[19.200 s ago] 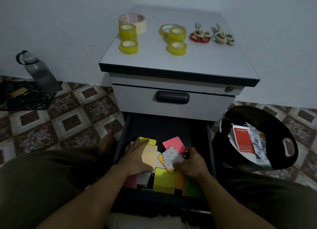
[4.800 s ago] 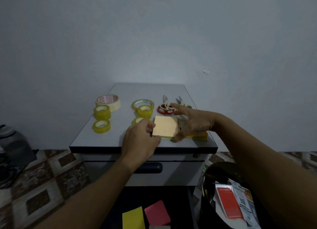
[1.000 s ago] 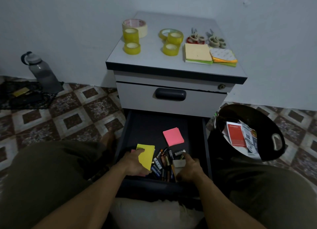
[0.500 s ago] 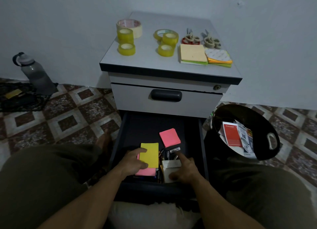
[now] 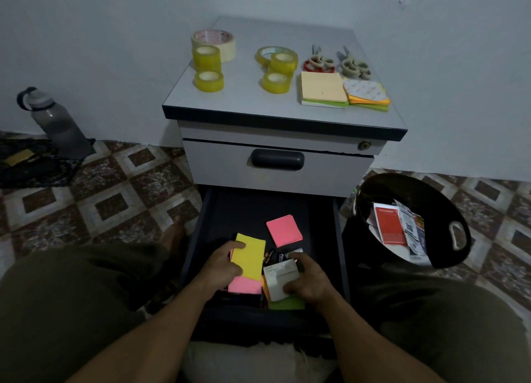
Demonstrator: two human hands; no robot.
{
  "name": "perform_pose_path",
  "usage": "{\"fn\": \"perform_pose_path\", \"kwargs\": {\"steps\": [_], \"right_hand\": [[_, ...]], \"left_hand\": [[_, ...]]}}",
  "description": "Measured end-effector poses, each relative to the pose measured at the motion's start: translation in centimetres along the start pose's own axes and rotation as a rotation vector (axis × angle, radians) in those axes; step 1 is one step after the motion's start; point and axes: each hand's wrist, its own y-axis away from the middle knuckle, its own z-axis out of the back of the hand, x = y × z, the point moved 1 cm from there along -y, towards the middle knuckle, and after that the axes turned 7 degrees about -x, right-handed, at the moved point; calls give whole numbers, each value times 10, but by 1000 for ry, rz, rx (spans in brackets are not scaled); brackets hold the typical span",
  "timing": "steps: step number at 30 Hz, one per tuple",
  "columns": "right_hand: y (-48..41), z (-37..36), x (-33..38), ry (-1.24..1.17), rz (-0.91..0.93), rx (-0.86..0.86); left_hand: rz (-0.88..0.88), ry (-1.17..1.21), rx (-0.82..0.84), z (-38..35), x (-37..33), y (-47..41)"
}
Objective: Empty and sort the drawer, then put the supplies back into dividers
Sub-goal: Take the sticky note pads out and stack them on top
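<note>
Grey water bottle (image 5: 57,121) on floor, far left, against wall. Tape rolls (image 5: 209,81) at ten o'clock on tabletop (image 5: 247,106). Drawer (image 5: 253,207) open below.

Left hand (image 5: 221,265) in drawer, fingers clamped on yellow pad (image 5: 250,257), which lies over pink pad (image 5: 244,285). Loose pink pad (image 5: 284,229) at one o'clock from it, apart, on drawer floor. Batteries (image 5: 270,257) (labels too dark to read) between hands.

Right hand (image 5: 309,279): fingers curled onto white-backed pad (image 5: 277,279), which lies over green pad (image 5: 287,304) at drawer front.

Scissors (image 5: 319,63) and note stacks (image 5: 321,91) at two o'clock on tabletop. Black bin (image 5: 442,210), papers inside, just right of drawer.
</note>
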Motion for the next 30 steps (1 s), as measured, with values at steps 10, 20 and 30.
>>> {"fn": "perform_pose_path", "kwargs": {"steps": [10,20,30], "right_hand": [[-15,17,16,-371,-46,-170],[-78,32,44,-449,5,-284],[-104,15,34,167,135,-263]], "left_hand": [[0,261,-91,8,-2,-14],[-1,245,-153,7,-18,-54],[-27,-126,-229,-3,-30,-69]]}}
